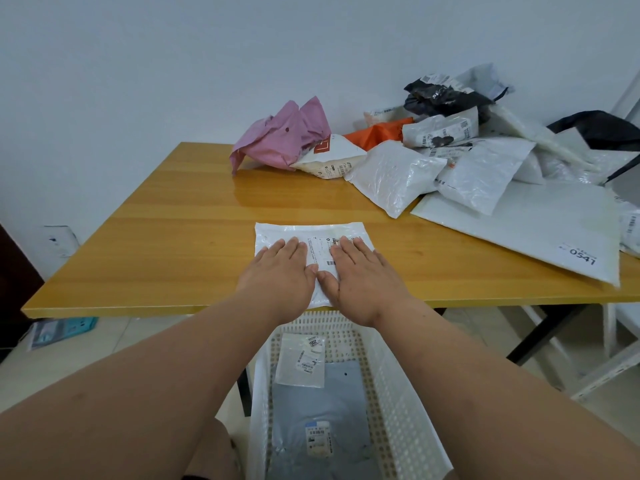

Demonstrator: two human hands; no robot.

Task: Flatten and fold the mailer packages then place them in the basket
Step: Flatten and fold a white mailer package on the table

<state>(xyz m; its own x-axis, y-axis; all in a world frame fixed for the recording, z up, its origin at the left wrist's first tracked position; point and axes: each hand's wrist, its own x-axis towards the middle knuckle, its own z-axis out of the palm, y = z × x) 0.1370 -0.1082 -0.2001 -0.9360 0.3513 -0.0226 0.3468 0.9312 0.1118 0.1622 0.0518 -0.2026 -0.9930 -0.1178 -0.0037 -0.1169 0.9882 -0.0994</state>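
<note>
Both hands lie flat, fingers straight, no grip curled round anything: left hand (282, 268) and right hand (360, 271) press side by side, thumbs almost touching, on one white mailer (311, 233) at the near edge of the surface (156, 220). Palms down looks like smoothing air out so it lies flat before a fold (judgement, not seen). The mailer sits right at the near edge, directly above the basket (388, 382), probably so it can drop straight in once folded.

The white perforated basket stands on the floor below the near edge. It holds two mailers: a small clear-white one (301, 362) lying on a larger grey one (329, 410).

Unprocessed pile (467, 150) crowds the far right corner of the surface: one pink, one orange, at least two black, several white or clear (exact count unclear, they overlap). One big flat white mailer marked 0541 (536, 233) lies along the right edge.
</note>
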